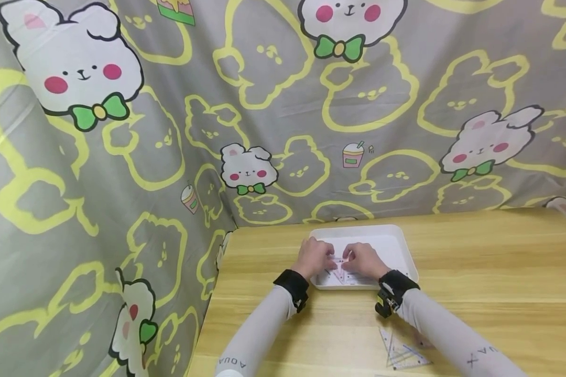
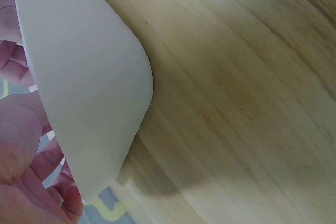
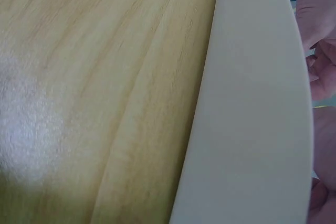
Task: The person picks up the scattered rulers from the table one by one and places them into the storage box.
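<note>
Left forearm in pale sleeve reaching forward from lower centre, black wrist strap, angled slightly right toward white tray on wooden table. Left hand palm down over tray's near-left part, fingers curled onto clear plastic pieces lying in tray; looks like a pinch, exact contact hidden by knuckles. Left wrist view: only tray's rounded outer corner, table grain, blurred fingertips at frame edge.

Clear plastic pieces: inside tray, near front edge, between both hands, thin printed lines visible, shape hard to read.

Right hand just beside left, nearly touching, palm down, fingers bent onto same pieces; grasp likely, fingertips not visible from head view. Right wrist view: tray's outer wall filling frame, table at left, slivers of fingers past rim.

Right forearm entering from lower right, sleeved, black strap with small yellow-marked device at wrist, angled left toward tray.

Transparent set square flat on table near front edge, partly under right forearm, well apart from tray.

Patterned bunny cloth hung behind and left of table.
</note>
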`<action>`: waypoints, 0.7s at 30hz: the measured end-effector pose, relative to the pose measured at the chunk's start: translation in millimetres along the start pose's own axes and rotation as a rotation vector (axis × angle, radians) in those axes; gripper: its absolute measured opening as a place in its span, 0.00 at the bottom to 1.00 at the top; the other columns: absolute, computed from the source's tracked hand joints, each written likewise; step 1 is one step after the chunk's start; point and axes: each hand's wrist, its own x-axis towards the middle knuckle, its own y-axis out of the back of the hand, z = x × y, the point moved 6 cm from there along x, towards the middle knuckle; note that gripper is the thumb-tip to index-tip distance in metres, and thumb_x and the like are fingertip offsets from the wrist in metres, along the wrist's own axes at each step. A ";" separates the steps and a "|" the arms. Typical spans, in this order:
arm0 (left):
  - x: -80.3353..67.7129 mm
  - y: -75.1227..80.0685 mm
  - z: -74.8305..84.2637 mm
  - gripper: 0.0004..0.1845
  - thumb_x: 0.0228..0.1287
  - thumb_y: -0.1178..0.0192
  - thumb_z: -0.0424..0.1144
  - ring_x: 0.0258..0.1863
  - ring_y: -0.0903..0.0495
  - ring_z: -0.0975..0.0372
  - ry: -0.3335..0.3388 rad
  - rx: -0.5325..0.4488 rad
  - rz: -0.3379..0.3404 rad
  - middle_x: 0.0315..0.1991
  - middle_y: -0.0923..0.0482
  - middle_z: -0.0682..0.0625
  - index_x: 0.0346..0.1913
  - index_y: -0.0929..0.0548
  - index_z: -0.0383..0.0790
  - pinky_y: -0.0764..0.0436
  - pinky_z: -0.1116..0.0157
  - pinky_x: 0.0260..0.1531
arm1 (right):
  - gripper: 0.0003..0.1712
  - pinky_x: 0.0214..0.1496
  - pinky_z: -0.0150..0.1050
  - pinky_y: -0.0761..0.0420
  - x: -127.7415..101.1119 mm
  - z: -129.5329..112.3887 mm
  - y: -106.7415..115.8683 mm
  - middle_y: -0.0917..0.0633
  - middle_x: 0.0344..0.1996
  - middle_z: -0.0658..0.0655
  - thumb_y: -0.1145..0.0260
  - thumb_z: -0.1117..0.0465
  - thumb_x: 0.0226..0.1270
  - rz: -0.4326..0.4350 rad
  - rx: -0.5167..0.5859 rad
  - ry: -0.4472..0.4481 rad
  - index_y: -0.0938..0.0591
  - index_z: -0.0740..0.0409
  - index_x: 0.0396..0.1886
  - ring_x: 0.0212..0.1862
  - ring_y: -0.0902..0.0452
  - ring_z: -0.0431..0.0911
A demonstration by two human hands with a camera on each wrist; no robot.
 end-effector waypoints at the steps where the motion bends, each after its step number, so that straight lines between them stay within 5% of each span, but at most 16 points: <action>1: -0.4 -0.8 0.0 0.15 0.59 0.23 0.57 0.37 0.29 0.61 -0.001 0.002 -0.001 0.37 0.12 0.63 0.44 0.09 0.54 0.34 0.63 0.44 | 0.11 0.35 0.41 0.28 -0.2 -1.1 0.1 0.19 0.24 0.52 0.21 0.66 0.56 -0.002 -0.002 0.004 0.15 0.62 0.36 0.29 0.26 0.45; 13: -11.1 0.6 1.2 0.13 0.57 0.23 0.58 0.36 0.29 0.60 0.018 0.053 -0.009 0.29 0.16 0.65 0.32 0.10 0.55 0.33 0.61 0.43 | 0.13 0.34 0.39 0.29 -8.4 -6.5 -5.8 0.20 0.24 0.51 0.19 0.66 0.56 -0.009 -0.005 0.014 0.14 0.64 0.37 0.28 0.27 0.44; 21: -18.2 8.5 -2.8 0.13 0.60 0.24 0.56 0.38 0.27 0.59 0.050 0.032 0.009 0.32 0.14 0.62 0.37 0.10 0.52 0.32 0.61 0.46 | 0.16 0.35 0.40 0.25 -11.8 -14.7 -4.9 0.17 0.27 0.53 0.20 0.66 0.58 -0.026 -0.006 0.019 0.14 0.67 0.43 0.30 0.24 0.45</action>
